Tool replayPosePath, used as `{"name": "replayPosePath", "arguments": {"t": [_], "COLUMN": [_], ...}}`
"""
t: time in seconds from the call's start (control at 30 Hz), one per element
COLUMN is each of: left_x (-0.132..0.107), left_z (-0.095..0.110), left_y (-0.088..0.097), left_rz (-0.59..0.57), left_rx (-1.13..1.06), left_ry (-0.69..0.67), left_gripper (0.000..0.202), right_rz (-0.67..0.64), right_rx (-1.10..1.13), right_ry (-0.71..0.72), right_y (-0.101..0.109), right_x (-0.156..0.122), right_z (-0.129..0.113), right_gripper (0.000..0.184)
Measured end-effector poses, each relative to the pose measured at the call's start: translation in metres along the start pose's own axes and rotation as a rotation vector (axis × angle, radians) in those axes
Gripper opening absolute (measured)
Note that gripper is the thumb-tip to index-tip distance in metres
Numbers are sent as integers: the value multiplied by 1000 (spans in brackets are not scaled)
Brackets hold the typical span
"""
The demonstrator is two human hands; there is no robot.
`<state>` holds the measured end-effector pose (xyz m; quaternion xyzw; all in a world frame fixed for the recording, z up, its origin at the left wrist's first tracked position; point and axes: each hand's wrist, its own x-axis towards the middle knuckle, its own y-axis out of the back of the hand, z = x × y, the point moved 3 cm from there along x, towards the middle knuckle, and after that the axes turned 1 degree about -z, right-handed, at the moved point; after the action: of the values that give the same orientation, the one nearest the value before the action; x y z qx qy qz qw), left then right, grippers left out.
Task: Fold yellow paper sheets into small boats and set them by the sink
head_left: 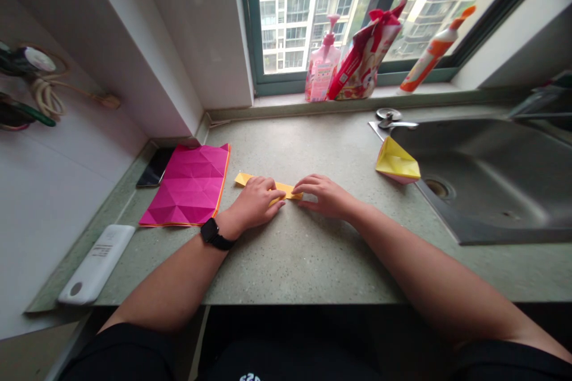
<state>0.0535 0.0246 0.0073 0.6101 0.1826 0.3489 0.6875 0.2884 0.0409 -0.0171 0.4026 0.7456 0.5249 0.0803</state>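
A narrow folded strip of orange-yellow paper point(243, 179) lies slantwise on the counter in front of me. My left hand point(257, 199), with a dark watch at its wrist, rests over the middle of the strip with curled fingers holding it down. At the strip's right end, my right hand point(324, 195) has its thumb and bent fingers around the paper edge. The left end of the strip sticks out past my left knuckles. Part of the paper is hidden under my left hand.
Creased magenta sheets point(192, 184) lie left, partly over a dark phone point(156, 168). A white device point(96, 265) sits nearer me. A yellow folded paper shape point(397, 161) stands by the steel sink point(451, 232). A pink pump bottle point(322, 71) stands on the windowsill.
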Motion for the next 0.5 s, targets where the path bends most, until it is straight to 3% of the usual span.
{"name": "replayPosePath", "arguments": {"t": [0.23, 0.5], "left_x": [2, 1], "left_z": [-3, -4], "left_y": [-5, -7], "left_rz": [23, 23], "left_rx": [-143, -159], "left_ry": [-69, -74], "left_gripper": [21, 23], "right_rz": [14, -6], "right_rx": [14, 11], "right_ry": [-16, -19], "right_y": [3, 6], "right_x": [2, 2], "right_z": [4, 5], "right_gripper": [11, 16]}}
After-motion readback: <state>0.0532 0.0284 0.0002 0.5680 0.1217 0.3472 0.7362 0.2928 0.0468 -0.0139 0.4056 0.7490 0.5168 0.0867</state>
